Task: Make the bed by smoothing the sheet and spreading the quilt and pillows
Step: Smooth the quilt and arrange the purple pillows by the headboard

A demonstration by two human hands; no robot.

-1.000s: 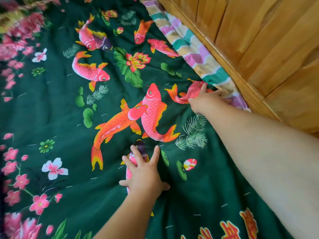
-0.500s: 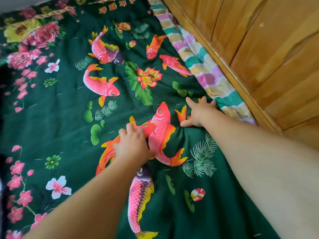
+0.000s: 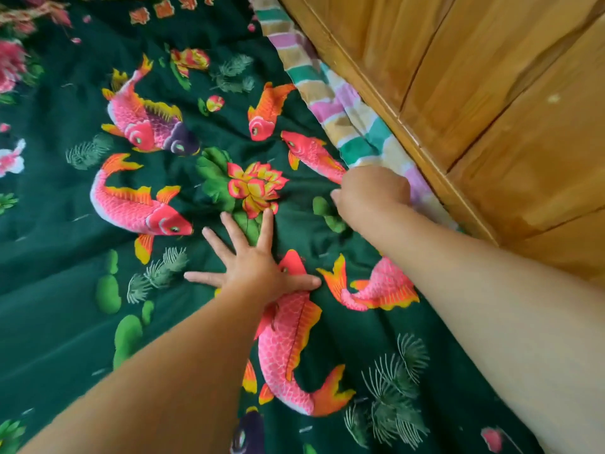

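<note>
The green fish-print sheet [image 3: 82, 290] lies spread over the bed, its right edge against the striped cloth [image 3: 330, 103] by the wooden panel [image 3: 491, 93]. The left hand [image 3: 252, 270] presses it flat with fingers [image 3: 229, 227] spread, likely anchoring it, while the right hand [image 3: 373, 191], fingers curled under, seems to pinch that edge to tug out wrinkles.

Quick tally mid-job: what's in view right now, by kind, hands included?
Hands: 2, the left hand and the right hand
Cloths: 2, the green sheet and the striped cloth
Wooden panel: 1
Total: 5
</note>
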